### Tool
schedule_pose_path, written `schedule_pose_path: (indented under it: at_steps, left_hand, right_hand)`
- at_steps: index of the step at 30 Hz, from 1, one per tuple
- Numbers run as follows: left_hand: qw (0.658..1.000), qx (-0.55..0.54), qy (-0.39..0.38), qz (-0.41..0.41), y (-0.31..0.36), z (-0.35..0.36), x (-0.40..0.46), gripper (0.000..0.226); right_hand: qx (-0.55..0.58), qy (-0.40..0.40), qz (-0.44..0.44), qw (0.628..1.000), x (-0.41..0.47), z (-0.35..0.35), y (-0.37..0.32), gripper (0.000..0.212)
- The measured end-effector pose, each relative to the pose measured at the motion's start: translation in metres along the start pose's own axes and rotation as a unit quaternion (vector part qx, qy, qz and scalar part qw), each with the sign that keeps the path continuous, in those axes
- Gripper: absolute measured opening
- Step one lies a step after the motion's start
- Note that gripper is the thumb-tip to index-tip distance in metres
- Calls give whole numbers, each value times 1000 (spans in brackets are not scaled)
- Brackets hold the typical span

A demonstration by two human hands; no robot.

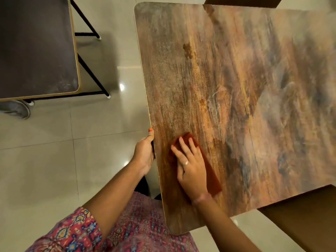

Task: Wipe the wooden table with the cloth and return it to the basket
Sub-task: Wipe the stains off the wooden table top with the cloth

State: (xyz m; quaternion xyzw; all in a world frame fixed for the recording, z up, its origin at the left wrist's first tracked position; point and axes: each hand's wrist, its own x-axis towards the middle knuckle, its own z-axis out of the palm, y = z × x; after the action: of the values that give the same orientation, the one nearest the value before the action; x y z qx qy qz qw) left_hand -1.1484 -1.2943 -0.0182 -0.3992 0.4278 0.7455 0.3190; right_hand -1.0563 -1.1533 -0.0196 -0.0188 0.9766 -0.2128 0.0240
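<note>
Right hand point(190, 168) presses flat on the rust-brown cloth point(209, 170) near the wooden tabletop point(236, 79) left edge, which the left hand point(145, 151) grips; risk: cloth bunches, slides off that edge.

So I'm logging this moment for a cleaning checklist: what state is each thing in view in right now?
cloth: spread flat on the wooden table, under the right hand.
right hand: fingers straight, pressing the cloth down.
left hand: grips the table's left edge, thumb on top.
wooden table: bare except for the cloth, dark mark near the far left.
dark table: stands apart on the left, top smudged.
</note>
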Motion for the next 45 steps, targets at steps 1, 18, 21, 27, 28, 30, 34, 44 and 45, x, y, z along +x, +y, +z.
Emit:
schedule_pose_path:
  at_steps: [1,18,21,27,28,30,34,44,45]
  left_hand:
    - [1000,3,0,4,0,0,0,41]
    - [999,-40,-5,-12,-2,-3,4,31]
    - [995,-72,-53,-40,0,-7,7,34]
    - [985,-108,-105,-80,10,-15,5,40]
    - [984,-118,-100,-83,10,-16,5,40]
    - [985,-121,-94,-82,8,-15,6,43]
    - [984,-117,-101,-83,6,-19,11,59]
    - [990,-85,-101,-58,33,-26,31,56]
    - [990,-79,-101,-57,37,-24,32,54]
  right_hand:
    - [-12,-9,-3,1000,-15,1,0,46]
    - [-2,12,23,1000,114,-6,-11,38]
    - [-7,-42,-35,998,33,-3,-19,41]
    - [1,-47,-49,998,59,-3,-29,38]
    - [5,-49,-48,998,84,-2,-33,39]
    - [2,-45,-42,998,144,0,-40,37]
    - [-8,-39,-6,999,222,5,-53,34]
    - [-14,-98,-43,994,-22,0,-35,38]
    - [-17,-105,-49,993,-38,0,-32,39]
